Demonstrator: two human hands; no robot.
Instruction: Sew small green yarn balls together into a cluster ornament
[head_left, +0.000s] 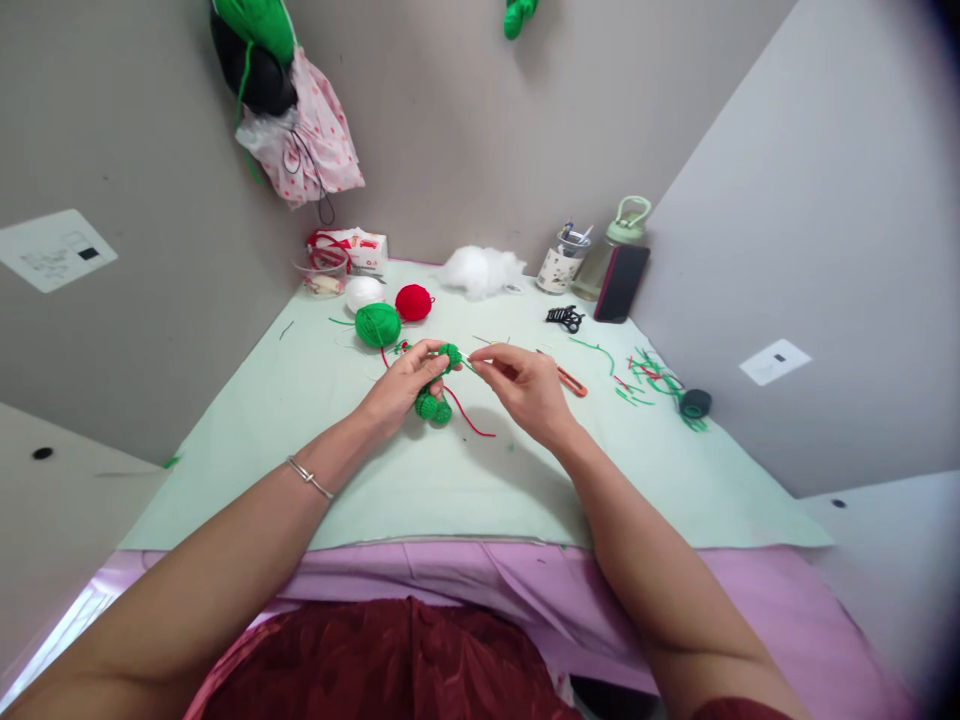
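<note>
My left hand [409,382] is closed around a green crocheted piece [427,405] with rounded ends, held just above the table. Part of the piece sticks up between thumb and fingers; my palm hides the rest. My right hand [523,388] pinches a thin, pale needle-like tool [465,357], whose tip meets the top of the green piece. Whether it is a needle or a crochet hook is too small to tell. Red yarn [469,420] trails from below the piece onto the cloth.
Behind my left hand are green [378,326], red [414,302] and white [365,294] yarn balls. White stuffing [481,272] lies at the back, near a pen cup [562,262], bottle [600,262] and phone [622,285]. An orange cutter [572,381] and yarn scraps [649,375] lie rightward.
</note>
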